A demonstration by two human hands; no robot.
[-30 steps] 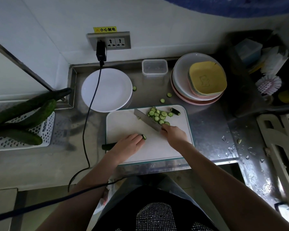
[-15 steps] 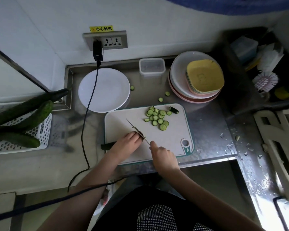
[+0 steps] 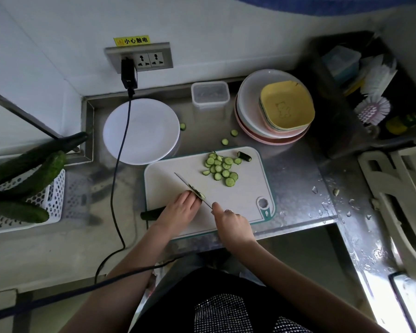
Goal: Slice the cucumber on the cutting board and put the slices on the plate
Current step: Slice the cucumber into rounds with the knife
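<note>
Head view, inspection of your station: your left hand [image 3: 178, 211] lies over the cucumber [image 3: 151, 213] on the cutting board [image 3: 245, 188], fingers curled down on it; the dark stem end projects past the board's left edge. Your right hand [image 3: 233, 223] grips the knife [image 3: 192, 189] by the handle, forefinger extended along the spine, with the blade set across the cucumber's cut end just beside your left fingertips. A cluster of slices [image 3: 220, 168] lies at the board's far side, with a cut-off end piece [image 3: 244, 156] next to it. Three stray slices [image 3: 225, 141] lie on the steel counter [image 3: 296, 179] beyond the board. The white plate [image 3: 154, 131] sits at the back left, holding no slices; a black cable [image 3: 120, 150] crosses it from the wall socket [image 3: 151, 59]. Above the socket, a yellow label [image 3: 131, 41] reads "小心触电". Stacked dishes [image 3: 274, 109] at the rear are topped by a yellow square dish embossed with a bear figure. Whole cucumbers [image 3: 22, 169] rest on a white perforated basket [image 3: 55, 198] at left.
</note>
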